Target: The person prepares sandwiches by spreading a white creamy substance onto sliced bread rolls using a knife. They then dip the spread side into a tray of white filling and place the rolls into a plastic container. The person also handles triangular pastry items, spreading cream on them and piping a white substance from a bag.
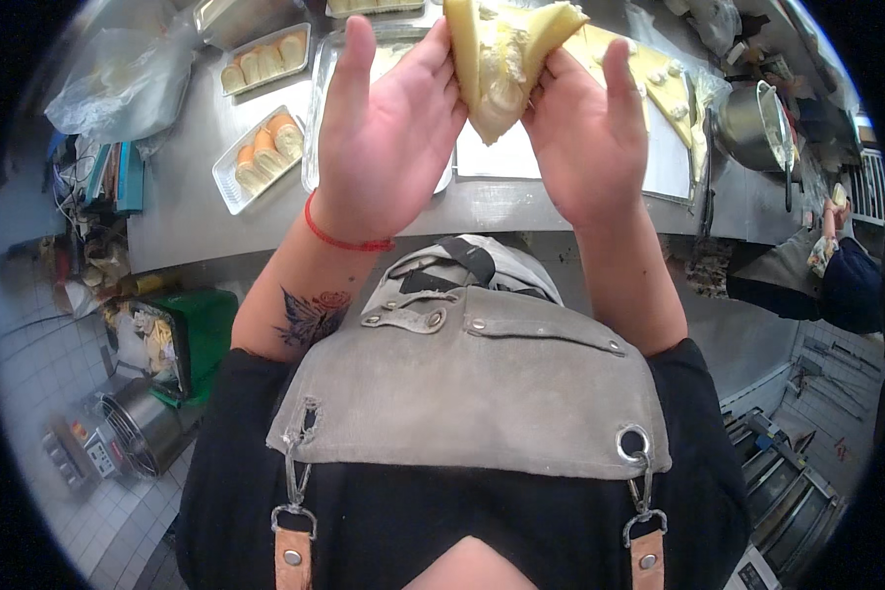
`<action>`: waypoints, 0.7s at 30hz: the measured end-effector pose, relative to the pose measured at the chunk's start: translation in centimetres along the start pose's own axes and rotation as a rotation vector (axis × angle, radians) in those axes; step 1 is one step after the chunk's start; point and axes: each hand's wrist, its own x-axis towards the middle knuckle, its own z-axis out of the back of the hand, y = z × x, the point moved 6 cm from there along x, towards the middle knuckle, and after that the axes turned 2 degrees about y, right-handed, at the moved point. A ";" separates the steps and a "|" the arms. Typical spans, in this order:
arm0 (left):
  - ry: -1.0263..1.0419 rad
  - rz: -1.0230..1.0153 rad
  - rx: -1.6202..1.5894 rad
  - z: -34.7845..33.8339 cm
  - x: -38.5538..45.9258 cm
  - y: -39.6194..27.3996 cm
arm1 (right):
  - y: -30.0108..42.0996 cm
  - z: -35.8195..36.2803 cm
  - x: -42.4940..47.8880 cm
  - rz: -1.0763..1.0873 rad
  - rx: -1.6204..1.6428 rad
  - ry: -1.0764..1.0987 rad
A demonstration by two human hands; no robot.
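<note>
Between my left hand (383, 140) and my right hand (590, 140), a piece of yellow sponge cake (466, 66) is held up and folded into a V, with pale cream (503, 81) showing in the fold. Each palm presses one side, and the thumbs stand free of the cake. The cake's upper part is cut off by the frame's edge. Below it on the table lies white paper (495, 158). Beyond my right hand, cut sponge sheet (667, 107) with dollops of cream rests on paper. A metal tray (311, 140) is partly hidden behind my left hand.
On the steel table (184, 184), one plastic tray (228, 181) holds three cake rolls, and another tray (240, 90) holds several. Plastic bags (122, 81) lie at the left. A metal pot (745, 129) stands at the right. Another person (796, 269) is at the far right.
</note>
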 end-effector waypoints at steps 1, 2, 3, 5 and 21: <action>0.043 0.015 -0.083 -0.2 0.2 0.1 | -0.3 -0.2 0.2 0.024 0.000 -0.014; 0.087 0.029 -0.167 -0.2 0.3 0.1 | -0.3 -0.5 0.5 0.043 -0.046 -0.010; 0.101 0.056 -0.205 0.2 0.4 0.0 | -0.8 -0.5 0.5 -0.007 -0.016 0.001; 0.132 0.110 -0.280 0.9 0.3 -0.2 | -1.6 -0.5 0.4 -0.106 0.045 0.023; -0.120 0.086 0.570 1.7 -0.3 -1.2 | -2.5 -0.5 0.8 -0.139 -0.050 0.114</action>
